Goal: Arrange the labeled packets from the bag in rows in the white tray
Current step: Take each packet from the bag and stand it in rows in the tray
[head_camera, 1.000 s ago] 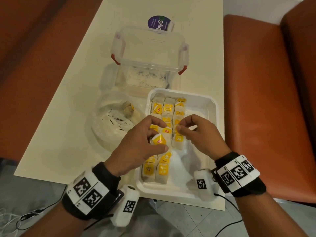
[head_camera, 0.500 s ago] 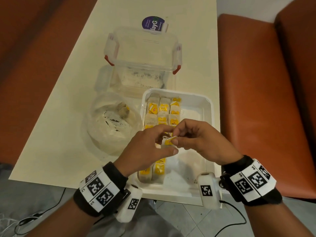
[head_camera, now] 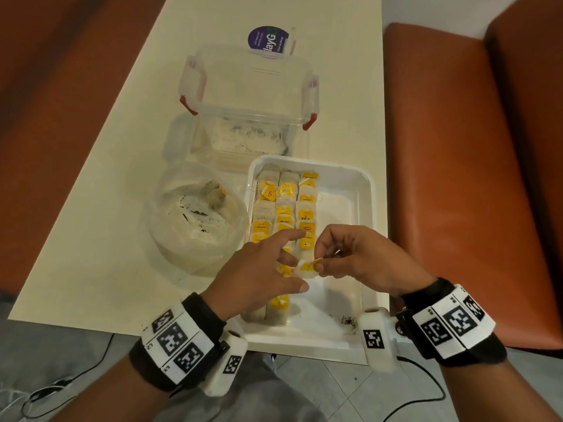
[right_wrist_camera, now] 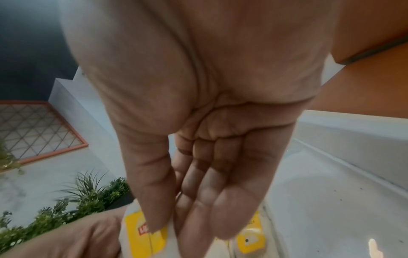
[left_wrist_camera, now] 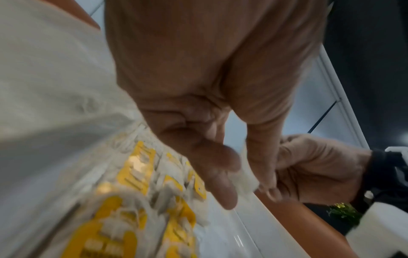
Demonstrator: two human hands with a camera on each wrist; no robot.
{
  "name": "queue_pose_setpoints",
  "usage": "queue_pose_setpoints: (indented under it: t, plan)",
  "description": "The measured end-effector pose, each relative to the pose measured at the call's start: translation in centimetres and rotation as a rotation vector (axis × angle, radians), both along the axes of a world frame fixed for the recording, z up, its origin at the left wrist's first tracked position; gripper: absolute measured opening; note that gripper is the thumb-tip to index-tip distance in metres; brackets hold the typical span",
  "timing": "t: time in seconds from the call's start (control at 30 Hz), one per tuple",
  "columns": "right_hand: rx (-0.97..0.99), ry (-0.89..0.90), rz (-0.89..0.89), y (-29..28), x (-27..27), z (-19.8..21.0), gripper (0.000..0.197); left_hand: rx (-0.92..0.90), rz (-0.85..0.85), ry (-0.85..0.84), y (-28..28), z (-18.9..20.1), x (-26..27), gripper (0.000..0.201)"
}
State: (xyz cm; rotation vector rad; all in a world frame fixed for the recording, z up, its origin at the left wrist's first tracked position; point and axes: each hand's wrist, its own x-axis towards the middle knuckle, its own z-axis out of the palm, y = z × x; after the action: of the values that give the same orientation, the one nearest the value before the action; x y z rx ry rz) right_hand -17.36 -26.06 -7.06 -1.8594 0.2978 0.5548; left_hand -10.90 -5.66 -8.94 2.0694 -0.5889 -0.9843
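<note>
Lifted clear of the rows since a second ago, one packet (head_camera: 307,268) now sits between both hands above the middle of the white tray (head_camera: 370,208); earlier the fingers were down among the packets. In the head view the right hand (head_camera: 362,258) pinches this packet by its yellow label with thumb and forefinger, right of centre in the frame. The left hand (head_camera: 259,275) is just beside it, forefinger stretched forward and thumb under the packet's left end; whether that hand actually grips the packet cannot be told, and its wrist view is blurred. The right wrist view shows the thumb pressed on the yellow label (right_wrist_camera: 144,232).

Three rows of packets (head_camera: 285,205) fill the left part of the tray, running from its far wall toward the near edge, yellow labels up; the right part of the tray floor is bare white with dark crumbs near the lower right corner.

Left of the tray, touching its side, lies the clear bag (head_camera: 192,217) with a few packets left inside. Above the tray in the frame stands a clear box (head_camera: 249,95) with red clips, all on the cream desk (head_camera: 106,178).
</note>
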Motion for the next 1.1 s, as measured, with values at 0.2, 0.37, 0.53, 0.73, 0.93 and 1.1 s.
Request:
queue_pose_setpoints:
  t: [0.2, 0.37, 0.53, 0.73, 0.93, 1.1]
  plan:
    - [-0.337, 0.064, 0.245, 1.4, 0.2, -0.9, 0.019, -0.101, 0.166, 0.015, 3.1, 2.4, 1.0, 0.034]
    - [-0.427, 0.107, 0.067, 1.6, 1.5, -3.1, 0.02, -0.16, 0.282, 0.02, 4.9, 3.5, 1.9, 0.019]
    - [-0.374, 0.14, -0.109, 1.5, 1.7, -3.9, 0.014, -0.181, 0.337, 0.02, 5.7, 3.4, 2.3, 0.015]
    - [-0.37, 0.174, -0.216, 1.4, 1.7, -4.4, 0.024, -0.193, 0.33, 0.036, 5.7, 3.2, 2.2, 0.014]
    - [-0.404, 0.242, -0.255, 1.9, 1.8, -4.0, 0.029, -0.197, 0.33, 0.026, 5.8, 2.9, 2.2, 0.015]
    - [-0.413, 0.237, -0.242, 2.5, 2.7, -3.6, 0.011, -0.2, 0.34, 0.014, 6.1, 2.7, 2.3, 0.015]
